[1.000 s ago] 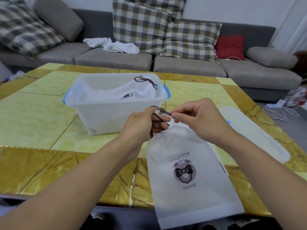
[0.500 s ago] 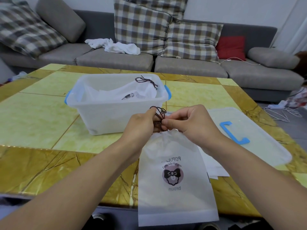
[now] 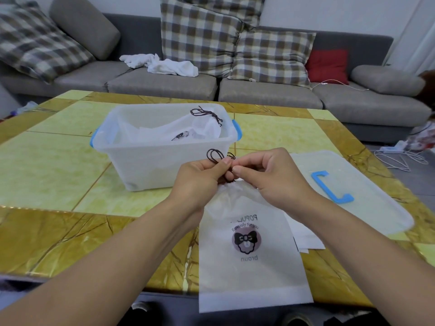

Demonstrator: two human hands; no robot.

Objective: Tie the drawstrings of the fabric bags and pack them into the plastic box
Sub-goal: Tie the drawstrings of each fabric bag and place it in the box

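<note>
A: Bag [image 3: 249, 255] laid flat on table [image 3: 58, 165], mouth away from body, bottom edge overhanging near edge. Neck gathered shut under the hands. Probably placed so to keep the cord within reach and the fabric weighted by its own length.

B: Cord [image 3: 215, 156] state?

A: Dark loops standing up above the knuckles, ends hidden between the fingers. Pinched by left hand [image 3: 200, 177], thumb and forefinger curled and clamped on the loop base. Pinched also by right hand [image 3: 268, 177], fingertips curled together on the strand beside the left thumb. Held tight from both sides, likely to keep tension for drawing the knot. Knot completion: cannot tell, hidden by fingers.

B: Destination?

A: Box [image 3: 164, 161] just beyond the hands, open, blue clips at both ends. One tied bag [image 3: 188, 130] already inside, cord bow resting at the far rim. Set close, presumably for a short transfer.

B: Remainder?

A: Lid [image 3: 353, 191] lying flat to the right with blue handle up, off the box to leave it open for loading. Further flat white bags [image 3: 306, 241] partly under the worked bag, beside the lid, apparently awaiting tying.
</note>
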